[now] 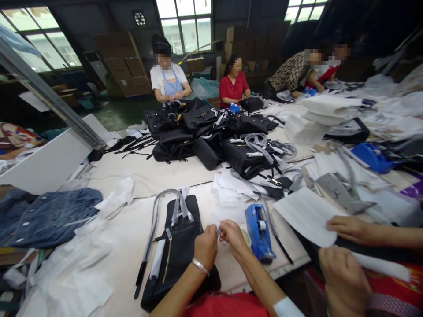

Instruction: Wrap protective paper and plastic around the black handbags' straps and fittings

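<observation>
In the head view, both hands, left (206, 247) and right (231, 235), pinch fingers around something small and whitish beside a smooth black bag (175, 251) on the desk (128, 220); a blue tape dispenser (260, 233) stands near the right.

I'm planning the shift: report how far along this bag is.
Looks done: clear wrapping along the strap beside the near black bag. In hand: left hand and right hand pinch a small pale piece. Perhaps left: placing that loose strap. Whether the piled bags beyond are finished, I cannot tell.
</observation>
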Action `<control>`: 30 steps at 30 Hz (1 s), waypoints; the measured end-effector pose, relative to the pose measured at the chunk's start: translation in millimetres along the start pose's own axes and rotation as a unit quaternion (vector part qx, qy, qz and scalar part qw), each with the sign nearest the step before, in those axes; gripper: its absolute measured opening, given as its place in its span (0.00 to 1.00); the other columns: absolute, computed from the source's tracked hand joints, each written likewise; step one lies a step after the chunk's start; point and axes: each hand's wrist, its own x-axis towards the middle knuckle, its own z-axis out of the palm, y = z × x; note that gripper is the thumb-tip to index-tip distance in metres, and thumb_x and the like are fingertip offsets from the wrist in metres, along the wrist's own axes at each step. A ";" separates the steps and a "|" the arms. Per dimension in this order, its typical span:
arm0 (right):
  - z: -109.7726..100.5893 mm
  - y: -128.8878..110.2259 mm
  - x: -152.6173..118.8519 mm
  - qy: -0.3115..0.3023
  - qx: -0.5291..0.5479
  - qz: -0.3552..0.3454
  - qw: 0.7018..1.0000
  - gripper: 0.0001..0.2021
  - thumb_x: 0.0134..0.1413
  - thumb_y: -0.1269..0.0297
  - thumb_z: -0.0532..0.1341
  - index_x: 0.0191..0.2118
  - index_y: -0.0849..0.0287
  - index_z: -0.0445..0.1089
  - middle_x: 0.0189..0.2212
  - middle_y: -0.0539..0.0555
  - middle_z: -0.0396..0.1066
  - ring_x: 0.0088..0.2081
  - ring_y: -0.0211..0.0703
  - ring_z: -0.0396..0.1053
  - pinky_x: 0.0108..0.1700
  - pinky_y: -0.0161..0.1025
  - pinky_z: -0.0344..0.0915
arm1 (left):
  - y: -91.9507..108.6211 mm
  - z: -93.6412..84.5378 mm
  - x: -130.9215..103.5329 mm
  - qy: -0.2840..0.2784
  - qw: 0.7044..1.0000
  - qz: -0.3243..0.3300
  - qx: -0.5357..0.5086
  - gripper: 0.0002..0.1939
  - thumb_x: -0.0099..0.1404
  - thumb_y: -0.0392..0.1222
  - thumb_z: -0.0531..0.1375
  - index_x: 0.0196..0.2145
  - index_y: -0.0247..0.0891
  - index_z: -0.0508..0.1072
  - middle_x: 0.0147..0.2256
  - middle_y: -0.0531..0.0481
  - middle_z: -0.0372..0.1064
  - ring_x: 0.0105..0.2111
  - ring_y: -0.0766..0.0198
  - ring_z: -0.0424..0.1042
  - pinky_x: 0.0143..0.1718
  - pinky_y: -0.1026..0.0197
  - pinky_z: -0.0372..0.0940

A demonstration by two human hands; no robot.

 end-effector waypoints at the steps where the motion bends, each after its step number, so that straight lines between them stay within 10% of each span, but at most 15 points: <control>1: 0.0 -1.7 -2.8 -0.003 0.004 -0.009 1.000 0.10 0.44 0.58 0.59 0.26 0.61 0.64 0.14 0.46 0.62 0.16 0.33 0.60 0.20 0.30 0.58 | -0.3 -0.1 0.5 -0.003 1.000 0.015 0.021 0.09 0.64 0.34 0.47 0.36 0.38 0.67 0.32 0.45 0.71 0.24 0.62 0.69 0.22 0.63 0.50; 6: -2.9 -1.4 -14.1 -0.039 0.015 -0.070 0.997 0.16 0.47 0.51 0.61 0.30 0.61 0.66 0.21 0.49 0.67 0.24 0.37 0.66 0.28 0.34 0.65 | 1.4 -1.4 -1.9 -0.020 0.998 0.040 0.031 0.13 0.63 0.32 0.47 0.41 0.39 0.67 0.35 0.45 0.70 0.25 0.62 0.70 0.22 0.64 0.55; 11: -15.9 9.7 -11.7 -0.006 -0.017 -0.085 0.996 0.16 0.44 0.57 0.63 0.38 0.61 0.69 0.25 0.49 0.68 0.25 0.38 0.66 0.29 0.36 0.66 | 0.9 -10.0 -11.4 -0.039 0.978 0.074 -0.190 0.16 0.64 0.37 0.49 0.49 0.40 0.64 0.48 0.42 0.68 0.44 0.56 0.70 0.42 0.58 0.64; 18: -9.8 11.7 -17.5 0.019 -0.183 -0.228 0.956 0.13 0.49 0.70 0.56 0.42 0.57 0.70 0.32 0.51 0.69 0.31 0.37 0.66 0.36 0.36 0.66 | -11.5 3.8 -0.6 -0.108 0.781 -0.158 -0.595 0.18 0.56 0.50 0.60 0.39 0.34 0.69 0.30 0.44 0.74 0.29 0.60 0.73 0.33 0.59 0.66; 23: -35.2 1.7 -37.1 -0.014 -0.282 -0.243 0.928 0.17 0.52 0.72 0.53 0.48 0.56 0.66 0.32 0.50 0.71 0.30 0.37 0.68 0.35 0.35 0.65 | -13.7 -3.5 -3.3 -0.140 0.756 -0.166 -0.617 0.16 0.50 0.49 0.65 0.29 0.34 0.69 0.24 0.51 0.70 0.21 0.69 0.67 0.25 0.66 0.62; 27: -100.5 -6.3 -59.5 0.238 -0.399 -0.195 0.864 0.11 0.54 0.66 0.54 0.42 0.58 0.69 0.37 0.55 0.72 0.40 0.44 0.68 0.41 0.38 0.62 | -19.9 -15.9 -8.6 -0.131 0.749 -0.182 -0.623 0.16 0.51 0.51 0.64 0.28 0.34 0.68 0.24 0.51 0.70 0.21 0.70 0.67 0.25 0.67 0.61; 30: -133.2 -11.6 -74.7 0.312 -0.424 -0.152 0.836 0.07 0.52 0.64 0.57 0.33 0.59 0.70 0.32 0.58 0.72 0.39 0.47 0.68 0.36 0.36 0.61 | -23.9 -19.4 -11.0 -0.144 0.736 -0.181 -0.636 0.17 0.50 0.51 0.64 0.28 0.34 0.69 0.25 0.51 0.70 0.21 0.70 0.67 0.25 0.67 0.62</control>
